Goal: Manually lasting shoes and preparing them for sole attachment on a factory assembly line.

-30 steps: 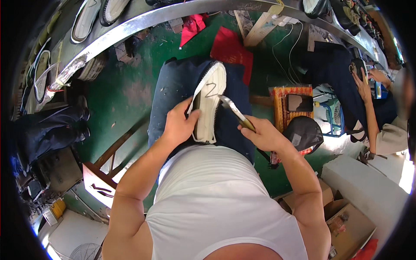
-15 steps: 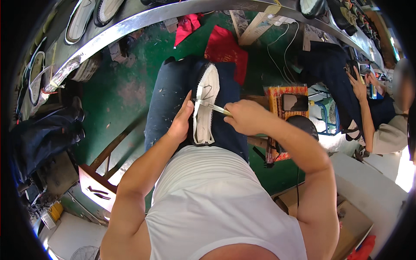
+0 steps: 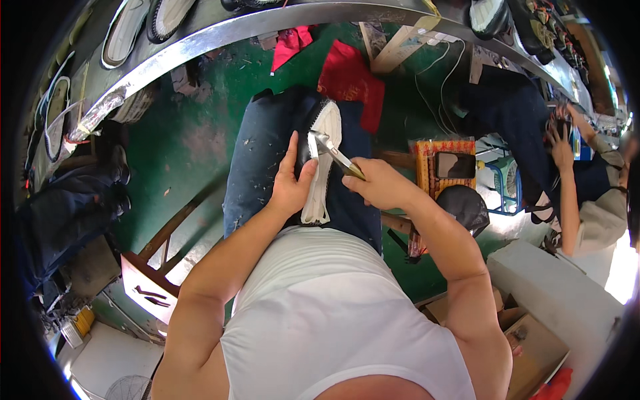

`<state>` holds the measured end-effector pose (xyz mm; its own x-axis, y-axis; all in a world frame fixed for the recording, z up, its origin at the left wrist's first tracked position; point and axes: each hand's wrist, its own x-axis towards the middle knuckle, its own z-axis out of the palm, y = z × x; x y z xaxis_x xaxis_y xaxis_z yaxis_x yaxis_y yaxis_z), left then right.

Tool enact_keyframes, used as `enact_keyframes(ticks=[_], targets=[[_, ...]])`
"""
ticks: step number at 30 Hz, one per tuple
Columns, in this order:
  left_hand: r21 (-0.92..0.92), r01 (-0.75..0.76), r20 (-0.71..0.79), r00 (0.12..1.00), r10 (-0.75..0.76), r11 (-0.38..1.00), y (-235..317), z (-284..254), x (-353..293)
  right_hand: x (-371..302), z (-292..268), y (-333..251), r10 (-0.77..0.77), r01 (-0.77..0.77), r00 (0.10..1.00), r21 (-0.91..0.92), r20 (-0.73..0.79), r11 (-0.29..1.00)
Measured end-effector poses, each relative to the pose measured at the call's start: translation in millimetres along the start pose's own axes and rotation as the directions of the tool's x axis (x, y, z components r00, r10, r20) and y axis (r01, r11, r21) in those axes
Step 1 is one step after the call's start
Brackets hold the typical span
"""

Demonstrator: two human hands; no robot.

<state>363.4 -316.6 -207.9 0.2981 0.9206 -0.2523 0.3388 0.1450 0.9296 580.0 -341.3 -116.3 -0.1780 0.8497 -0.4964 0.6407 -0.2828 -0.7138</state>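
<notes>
A shoe (image 3: 328, 127) lies sole side up across my dark blue lap (image 3: 257, 153), its pale bottom edged with dark stitching. My left hand (image 3: 292, 183) grips its left side, fingers stretched along the dark upper and thumb against the pale bottom. In my right hand (image 3: 379, 183) are metal pliers (image 3: 337, 155) with brass-coloured handles. The tool's head touches the pale strip near the middle of the shoe; whether the jaws pinch it cannot be made out.
A metal-edged bench (image 3: 220, 41) with several shoes curves across the far side. Red cloth (image 3: 350, 80) lies beyond my knees. To my right, a phone (image 3: 456, 165) rests on a patterned stool top, near a black cap (image 3: 463, 203). Another person's hands (image 3: 561, 140) are farther right.
The pliers have moved slightly farther along the shoe and tilted. My left hand has shifted right, its thumb now over the bottom. The other person's hands have moved too.
</notes>
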Motion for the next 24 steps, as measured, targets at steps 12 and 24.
enact_keyframes(ticks=[12, 24], targets=[[0.538, -0.277, 0.146, 0.961, 0.236, 0.796, 31, -14, 6, -2, -3, 54, -0.116, -0.412, 0.868, 0.829, 0.484, 0.379], [0.619, -0.167, 0.164, 0.983, 0.082, 0.768, 41, -12, 1, 43, -18, 17, -0.073, 0.064, 0.996, -0.162, -0.053, 0.985]])
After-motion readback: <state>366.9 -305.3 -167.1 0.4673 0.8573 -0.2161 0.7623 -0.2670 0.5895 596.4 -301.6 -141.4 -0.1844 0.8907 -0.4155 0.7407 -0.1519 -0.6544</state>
